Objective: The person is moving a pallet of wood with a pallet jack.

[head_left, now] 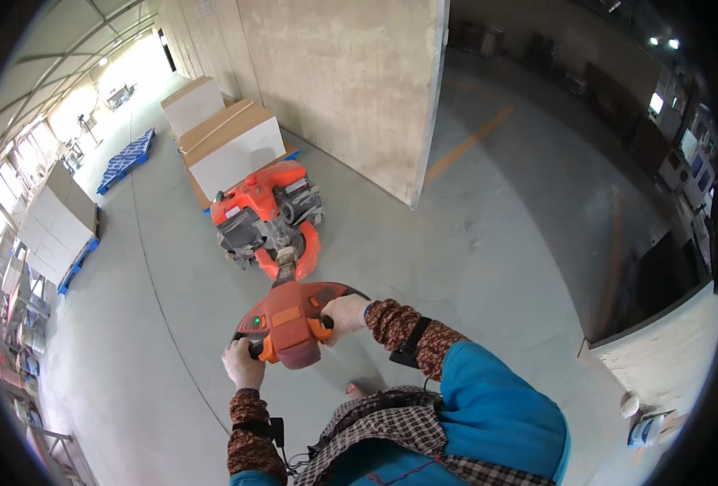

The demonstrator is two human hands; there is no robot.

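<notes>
An orange-red electric pallet truck (pixel 270 198) stands ahead of me, its tiller handle (pixel 288 320) reaching back toward my body. My left hand (pixel 244 364), in a pale glove, is wrapped round the handle's left grip. On the right grip my right hand (pixel 345 314), gloved alike, is closed too. A small green light shows on the handle's left side. Beyond the truck's body, large white-sided cartons with brown tops (pixel 237 154) sit on a blue pallet, of which only corners show. The truck's forks are hidden.
A bare wall (pixel 335 89) ends in an edge right of the load, with a darker room beyond. Along the left stand a white stack (pixel 55 227) on a blue pallet and another blue pallet (pixel 127 160). A bucket (pixel 649 431) sits by a low wall (pixel 658 348) at right.
</notes>
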